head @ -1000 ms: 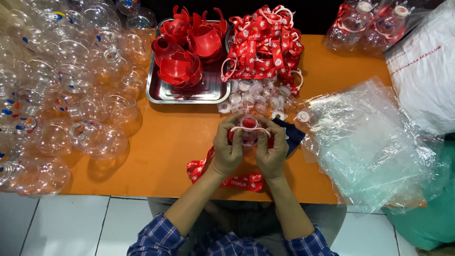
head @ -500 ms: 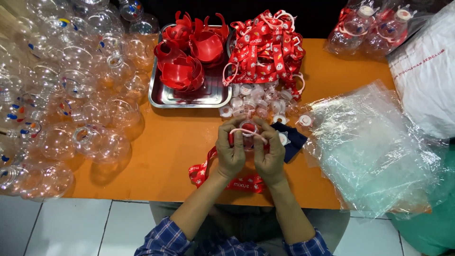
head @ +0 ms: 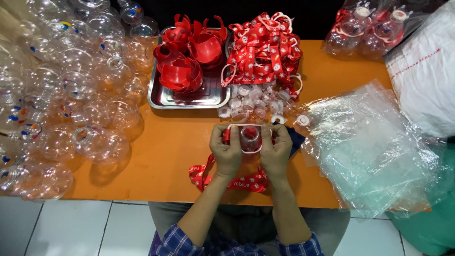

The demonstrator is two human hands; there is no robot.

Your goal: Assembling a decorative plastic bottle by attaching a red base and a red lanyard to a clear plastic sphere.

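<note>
Both hands, left hand (head: pixel 227 150) and right hand (head: pixel 276 149), grasp a small clear cap (head: pixel 249 137) ringed by a pale loop, with red showing inside, held above the orange worktop (head: pixel 170 137); its red patterned strap (head: pixel 227 180) trails beneath the wrists.

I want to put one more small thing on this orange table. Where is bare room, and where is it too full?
Bare table lies between the steel tray, the clear round bottles and the left hand. Another patch lies right of the red straps. The caps and plastic bags crowd the rest.
</note>
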